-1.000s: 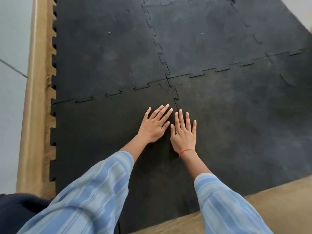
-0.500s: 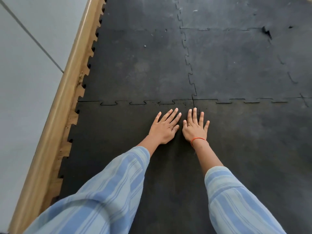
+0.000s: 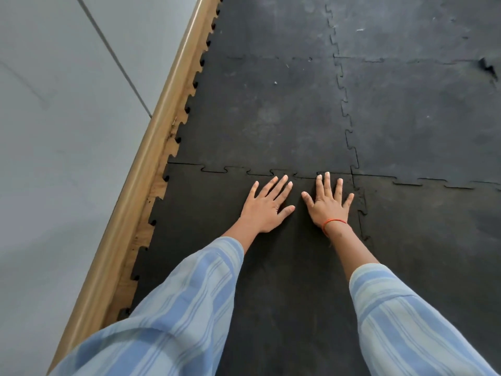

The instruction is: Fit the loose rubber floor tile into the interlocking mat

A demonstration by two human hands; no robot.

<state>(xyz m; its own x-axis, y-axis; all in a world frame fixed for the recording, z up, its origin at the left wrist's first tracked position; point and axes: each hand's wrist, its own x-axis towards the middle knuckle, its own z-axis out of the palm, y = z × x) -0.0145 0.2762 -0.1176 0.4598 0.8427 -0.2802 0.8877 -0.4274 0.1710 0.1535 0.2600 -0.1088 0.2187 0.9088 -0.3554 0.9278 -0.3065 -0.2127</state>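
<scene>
Two hands, left hand [image 3: 264,206] and right hand [image 3: 326,203], press flat with fingers spread wide, holding nothing, on the black square rubber floor tile [image 3: 206,229], whose 12 o'clock toothed edge meets the black interlocking rubber mat [image 3: 271,112].

Both arms reach forward, nearly straight, in loose blue-striped sleeves [image 3: 189,302] pushed back to mid-forearm. The left hand [image 3: 267,204] lies flat, palm down, fingers spread and angled up and to the right, thumb pointing toward the right hand [image 3: 328,202]. The right hand lies just beside it, apart, also flat with fingers spread and pointing straight ahead. A red string [image 3: 333,223] circles the right wrist.
</scene>
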